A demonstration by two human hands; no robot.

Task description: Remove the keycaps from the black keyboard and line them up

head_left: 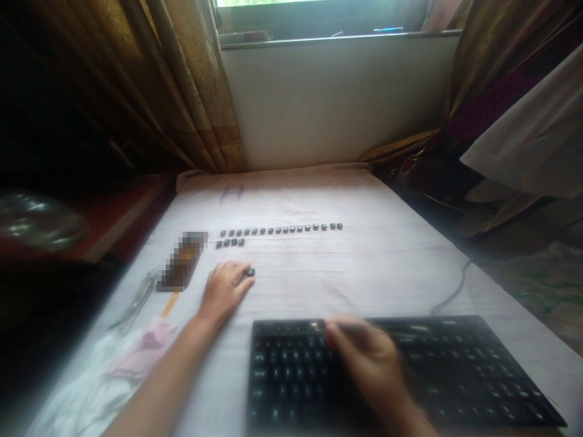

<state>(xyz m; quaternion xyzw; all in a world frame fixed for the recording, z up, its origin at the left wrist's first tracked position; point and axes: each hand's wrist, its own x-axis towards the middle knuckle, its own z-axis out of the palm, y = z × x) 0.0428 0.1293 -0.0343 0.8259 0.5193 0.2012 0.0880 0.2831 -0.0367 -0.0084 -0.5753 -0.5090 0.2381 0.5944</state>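
A small black keycap [251, 272] is pinched between the thumb and fingers of my left hand [225, 290], just over the white sheet. My right hand [368, 358] is over the upper middle of a black keyboard [291, 388], its thumb and fingers brought together; it is blurred, and anything between the fingertips is too small to make out. Beyond my left hand lies a long row of black keycaps [285, 230], with a shorter row [234, 242] below its left end. Part of the keyboard is hidden under my right hand.
On the left lie a pixelated brown object [184, 261], a metal tool [141, 297], an orange strip [170, 304], a pink cloth [146, 352] and a pale cloth [86, 388]. A cable [455, 291] runs off behind the keyboard. Curtains [191, 79] hang beyond the sheet [296, 194].
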